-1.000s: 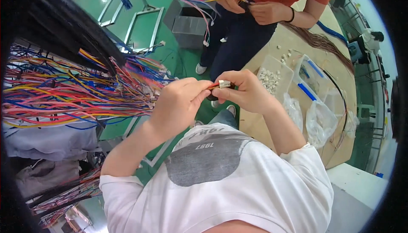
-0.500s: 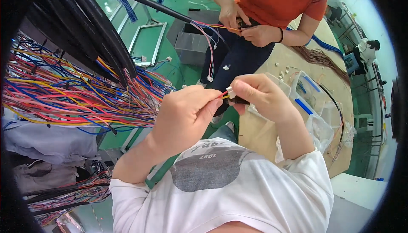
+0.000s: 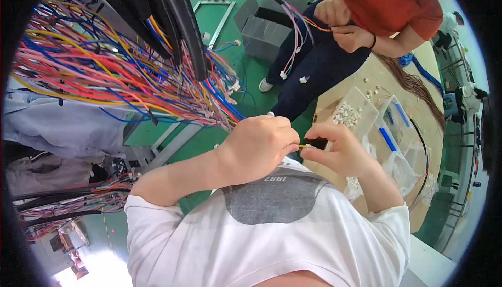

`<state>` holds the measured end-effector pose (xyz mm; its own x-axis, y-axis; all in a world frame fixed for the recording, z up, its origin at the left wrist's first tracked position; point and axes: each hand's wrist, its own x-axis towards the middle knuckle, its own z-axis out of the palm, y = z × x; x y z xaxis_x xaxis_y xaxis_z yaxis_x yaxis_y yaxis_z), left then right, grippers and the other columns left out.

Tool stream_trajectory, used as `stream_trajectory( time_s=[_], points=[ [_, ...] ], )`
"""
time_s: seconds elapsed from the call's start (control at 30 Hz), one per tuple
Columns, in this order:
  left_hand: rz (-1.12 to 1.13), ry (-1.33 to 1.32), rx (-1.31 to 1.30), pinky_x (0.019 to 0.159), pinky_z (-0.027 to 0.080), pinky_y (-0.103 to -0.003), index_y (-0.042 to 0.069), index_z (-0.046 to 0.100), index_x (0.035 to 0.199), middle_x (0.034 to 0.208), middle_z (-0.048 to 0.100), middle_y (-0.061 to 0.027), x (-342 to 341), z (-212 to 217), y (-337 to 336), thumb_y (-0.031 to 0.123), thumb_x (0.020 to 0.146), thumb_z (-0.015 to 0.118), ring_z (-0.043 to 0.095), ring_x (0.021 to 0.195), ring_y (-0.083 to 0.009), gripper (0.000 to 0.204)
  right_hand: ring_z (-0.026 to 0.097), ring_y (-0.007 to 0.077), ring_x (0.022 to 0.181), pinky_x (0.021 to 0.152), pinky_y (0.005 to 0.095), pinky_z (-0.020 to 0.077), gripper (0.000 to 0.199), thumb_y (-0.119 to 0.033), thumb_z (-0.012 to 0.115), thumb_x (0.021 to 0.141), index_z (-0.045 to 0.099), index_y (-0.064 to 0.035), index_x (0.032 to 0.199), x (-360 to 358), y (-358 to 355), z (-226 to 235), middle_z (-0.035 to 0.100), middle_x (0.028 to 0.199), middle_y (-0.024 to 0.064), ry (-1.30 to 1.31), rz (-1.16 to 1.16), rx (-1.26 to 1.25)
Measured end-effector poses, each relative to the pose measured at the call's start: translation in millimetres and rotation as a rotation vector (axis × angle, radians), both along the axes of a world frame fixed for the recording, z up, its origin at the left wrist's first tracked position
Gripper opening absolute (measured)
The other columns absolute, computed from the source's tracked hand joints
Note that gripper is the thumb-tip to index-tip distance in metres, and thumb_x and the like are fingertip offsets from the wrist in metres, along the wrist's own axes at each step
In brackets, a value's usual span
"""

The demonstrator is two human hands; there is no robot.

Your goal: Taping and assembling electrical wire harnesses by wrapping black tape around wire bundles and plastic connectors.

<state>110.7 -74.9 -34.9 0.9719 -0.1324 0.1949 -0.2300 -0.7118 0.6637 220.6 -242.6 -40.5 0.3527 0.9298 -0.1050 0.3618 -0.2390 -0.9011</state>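
My left hand [image 3: 256, 148] is closed in a pinch on thin wires. A short yellow wire [image 3: 301, 146] sticks out of its fingertips toward my right hand [image 3: 340, 148]. There a small white connector [image 3: 309, 147] shows at the thumb, at the wire's end. My right thumb and index finger curve around it with a gap between their tips. Something dark [image 3: 322, 143] lies between those fingers, too shaded to name. Both hands are in front of my white shirt [image 3: 293, 245], close together and apart from the table.
A thick bundle of coloured wires [image 3: 120, 72] with black sleeves [image 3: 185, 25] hangs at left. A co-worker in an orange top [image 3: 387, 9] handles wires across from me. The wooden table [image 3: 334, 96] holds a tray of white connectors [image 3: 361, 109] and plastic bags [image 3: 400, 172].
My view has shifted, so the scene sits farther right. Both hands are lower and nearer my shirt. My right fingers look wider apart; the connector is less visible than before.
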Motion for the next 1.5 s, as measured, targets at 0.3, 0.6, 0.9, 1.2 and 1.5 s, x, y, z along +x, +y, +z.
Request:
stream_trajectory(
  time_s=[0.3, 0.6, 0.9, 1.2, 1.5],
  points=[
    [0.226, -0.149, -0.053, 0.048, 0.040, -0.032, -0.001, 0.053, 0.079, 0.066, 0.055, -0.0128, -2, 16, 8, 0.005, 0.077, 0.055, 0.053, 0.057, -0.0303, 0.006, 0.049, 0.0110, 0.058, 0.051, 0.0250, 0.0377, 0.012, -0.010, 0.055, 0.079, 0.054, 0.0023, 0.079, -9, 25, -3, 0.053, 0.065, 0.0089, 0.080, -0.280, 0.283],
    [0.297, -0.129, -0.520, 0.050, 0.041, -0.027, 0.001, 0.053, 0.093, 0.070, 0.057, -0.0124, 8, 21, -6, 0.005, 0.082, 0.051, 0.055, 0.055, -0.0225, 0.012, 0.044, 0.0050, 0.059, 0.052, 0.0173, 0.0339, 0.017, -0.013, 0.050, 0.085, 0.053, 0.0035, 0.091, -13, 45, 9, 0.050, 0.068, 0.0006, 0.200, -0.459, 0.644],
    [0.328, -0.337, -0.557, 0.051, 0.041, -0.022, 0.001, 0.052, 0.111, 0.072, 0.058, -0.0094, 9, 13, -21, 0.000, 0.082, 0.050, 0.052, 0.055, -0.0129, 0.030, 0.041, 0.0045, 0.055, 0.050, 0.0173, 0.0307, 0.023, -0.020, 0.049, 0.086, 0.054, 0.0024, 0.088, -6, 46, 13, 0.052, 0.071, 0.0019, 0.432, -0.368, 0.690],
    [0.474, -0.132, -0.769, 0.051, 0.040, -0.017, 0.002, 0.052, 0.111, 0.065, 0.056, -0.0014, 14, 11, -10, 0.010, 0.087, 0.046, 0.047, 0.055, -0.0031, 0.026, 0.042, 0.0043, 0.056, 0.059, 0.0189, 0.0412, 0.016, -0.009, 0.046, 0.086, 0.055, 0.0035, 0.089, -12, 30, 9, 0.052, 0.069, 0.0021, 0.277, -0.604, 0.548],
    [0.424, -0.131, -0.863, 0.059, 0.043, -0.022, 0.001, 0.059, 0.095, 0.076, 0.059, -0.0071, 10, 12, -17, -0.004, 0.078, 0.047, 0.054, 0.065, -0.0105, 0.022, 0.041, 0.0078, 0.051, 0.052, 0.0196, 0.0339, 0.057, 0.001, 0.049, 0.079, 0.023, 0.0032, 0.129, -22, 39, 14, 0.049, 0.061, 0.0003, -0.250, -0.376, 0.589]
  ],
)
